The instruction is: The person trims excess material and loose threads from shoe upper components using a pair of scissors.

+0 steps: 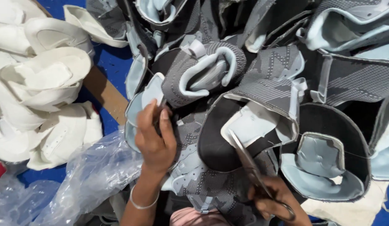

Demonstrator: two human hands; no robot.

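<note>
**Trimming grey shoe uppers, mid-snip by the look of it**

So a grey-patterned shoe upper [190, 138] with pale blue lining is being held up off the big heap of grey uppers [286, 75], right in the middle of the view. The left hand [154, 138] is closed around its left edge, thumb and fingers pinched on the fabric near a pale blue tab. The right hand [276, 203] is wrapped through the handles of a pair of scissors [249, 167], with the blades pointed up and left, laid against the dark inner side of the upper. Whether the blades are parted or shut can't be told from this angle.

Judging from that, a trimming step is in hand, loose edge or thread probably. For the next cut the piece would need to be kept taut by the left hand and the blade tips kept clear of the stitched lining.

A stack of white uppers [48, 83] is piled to the left on the blue table [113, 62], with crumpled clear plastic [90, 175] just below.
</note>
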